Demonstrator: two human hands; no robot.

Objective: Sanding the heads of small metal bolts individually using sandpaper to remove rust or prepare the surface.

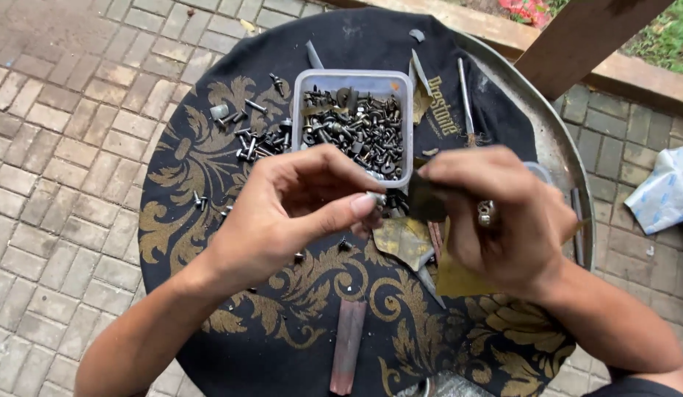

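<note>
1. Above the middle of the round table [554, 147], which is draped in a black cloth with gold scrollwork [209, 169], both hands are raised close together.
2. A small metal piece, possibly a screw [379, 198], is pinched between the thumb and fingertips of the left hand [290, 213]; it is too small for its kind to be told for sure.
3. A dark flat scrap [426, 197] is gripped by the fingers of the right hand [503, 220], its edge just beside the small piece; a small silvery part [486, 213] is also seen against that palm.
4. A clear plastic tub [354, 77] filled with dark screws and bolts is set toward the far edge of the table, just beyond the hands.
5. Loose bolts [260, 140] are scattered on the cloth at the tub's left side.
6. Yellowish sheets [404, 239] are laid under the hands, near the middle.
7. A reddish-brown flat bar [349, 345] is placed near the table's near edge.
8. Thin metal rods [465, 95] are laid toward the far right edge.
9. Brick paving [55, 147] is seen around the table.
</note>
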